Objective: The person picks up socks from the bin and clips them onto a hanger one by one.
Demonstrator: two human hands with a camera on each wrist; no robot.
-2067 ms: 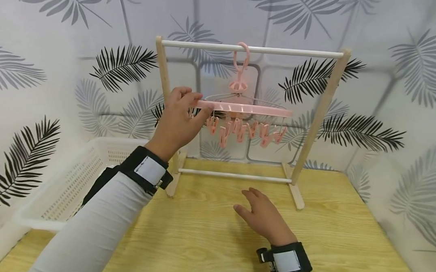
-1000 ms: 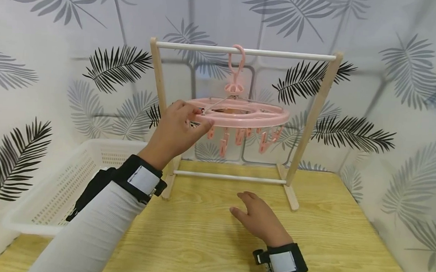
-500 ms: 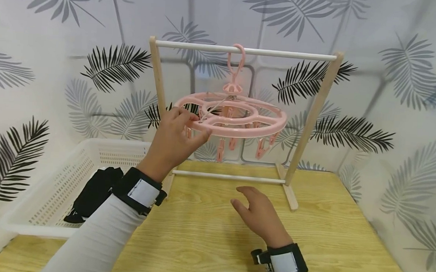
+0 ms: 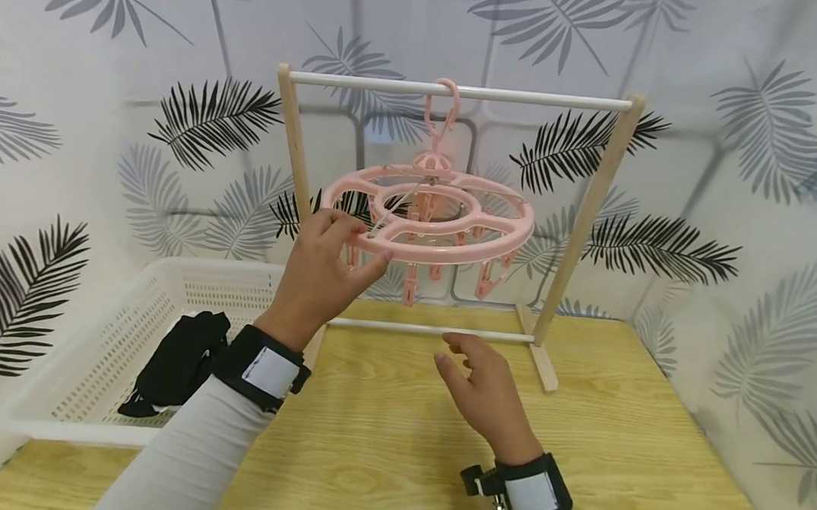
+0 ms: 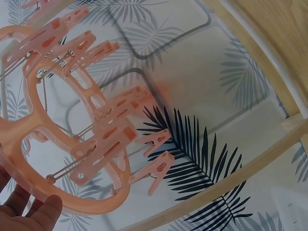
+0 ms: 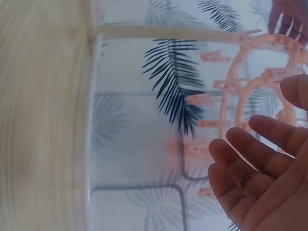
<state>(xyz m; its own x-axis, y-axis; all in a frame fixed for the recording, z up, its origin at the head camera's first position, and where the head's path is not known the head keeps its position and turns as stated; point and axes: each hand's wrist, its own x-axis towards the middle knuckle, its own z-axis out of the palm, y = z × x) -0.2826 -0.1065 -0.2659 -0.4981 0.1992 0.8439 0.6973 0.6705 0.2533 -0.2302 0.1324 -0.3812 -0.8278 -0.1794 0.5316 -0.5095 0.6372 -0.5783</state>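
A pink round clip hanger (image 4: 450, 253) hangs by its hook (image 4: 444, 108) from the white top bar of a small wooden rack (image 4: 592, 202). Several pink clothespins (image 4: 410, 285) dangle below its ring on short cords. My left hand (image 4: 326, 263) pinches the near left part of the ring between thumb and fingers; the left wrist view shows the fingertips (image 5: 48, 209) at the ring's edge. Lower right, my right hand (image 4: 481, 384) is held in the air over the table, holding nothing. In the right wrist view its fingers (image 6: 255, 168) are loosely bent.
On the left stands a white plastic basket (image 4: 65, 430) with a black cloth item (image 4: 181, 363) in it. The rack's lower white bar (image 4: 432, 330) runs just above the wood-grain table (image 4: 373, 428). A leaf-patterned sheet (image 4: 692, 184) covers the wall behind.
The ring's near side has tipped down toward me, so its top face now shows, with my left hand lowering along with it. My right hand has risen slightly.
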